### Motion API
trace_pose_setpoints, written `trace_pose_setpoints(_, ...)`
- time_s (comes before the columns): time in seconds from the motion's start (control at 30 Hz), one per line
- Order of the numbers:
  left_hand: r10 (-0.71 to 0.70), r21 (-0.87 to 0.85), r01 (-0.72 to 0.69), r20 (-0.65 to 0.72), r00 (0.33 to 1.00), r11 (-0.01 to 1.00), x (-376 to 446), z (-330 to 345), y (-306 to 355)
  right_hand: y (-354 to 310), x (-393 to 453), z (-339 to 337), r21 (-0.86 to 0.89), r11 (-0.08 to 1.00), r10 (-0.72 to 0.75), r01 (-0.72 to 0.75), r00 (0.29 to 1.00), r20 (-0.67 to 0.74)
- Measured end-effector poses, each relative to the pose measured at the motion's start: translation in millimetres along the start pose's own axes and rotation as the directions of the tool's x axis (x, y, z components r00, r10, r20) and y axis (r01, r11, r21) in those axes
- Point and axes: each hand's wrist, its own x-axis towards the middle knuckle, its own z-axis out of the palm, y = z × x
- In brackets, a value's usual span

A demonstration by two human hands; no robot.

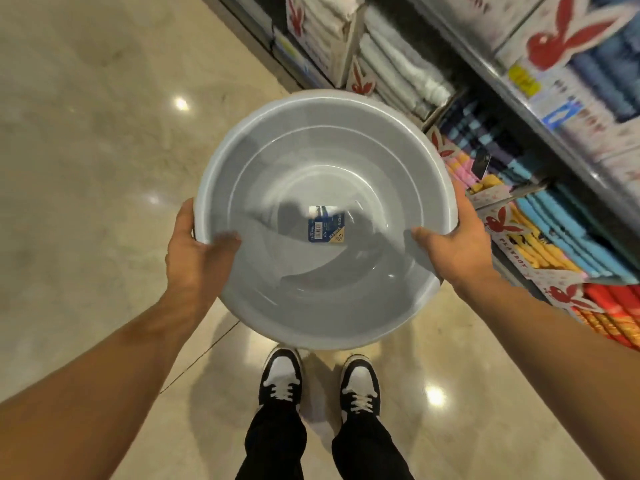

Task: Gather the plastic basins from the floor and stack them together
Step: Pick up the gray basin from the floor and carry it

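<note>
The left hand (194, 244) grips the near-left rim of a round grey plastic basin (325, 299), thumb curled over the edge into the bowl, the other fingers hidden beneath; the right hand (453, 244) clasps the opposite rim the same way, thumb inside, fingers wrapped under the outer wall; the basin hangs between the two hands, mouth up, held clear of the floor (86, 168); faint rings inside it suggest more than one basin nested together, though that cannot be told for sure; a blue label (325, 226) lies flat at the bottom, midway between the hands; below the basin, nearer the body, stand two black-and-white shoes (320, 386) under dark trouser legs; beyond the right hand run shelves (540, 109) packed with folded towels (568, 244) in white, blue, yellow and red; past the left hand stretches glossy beige floor.
</note>
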Motion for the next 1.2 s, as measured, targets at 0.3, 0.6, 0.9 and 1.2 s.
trace_pose_setpoints(0.3, -0.039, -0.116, 0.021, -0.151, 0.988, 0.993, -57, -147, 81, -166, -43, -1, 0.100, 0.968, -0.243, 0.230, 0.959, 0.143)
trace_pose_setpoints(0.6, -0.231, -0.270, 0.116, -0.447, 0.864, 0.956, -204, -318, 91, -327, -169, 44, 0.096, 0.916, -0.387, 0.389, 0.796, 0.465)
trace_pose_setpoints(0.9, -0.507, -0.491, 0.208, -0.620, 0.599, 0.846, -493, -512, 142, -515, -454, 20, 0.064, 0.822, -0.408, 0.566, 0.507, 0.759)
trace_pose_setpoints(1.2, -0.682, -0.682, 0.138, -0.651, 0.333, 0.718, -815, -607, 174, -591, -763, -56, 0.147, 0.650, -0.401, 0.746, 0.171, 0.900)
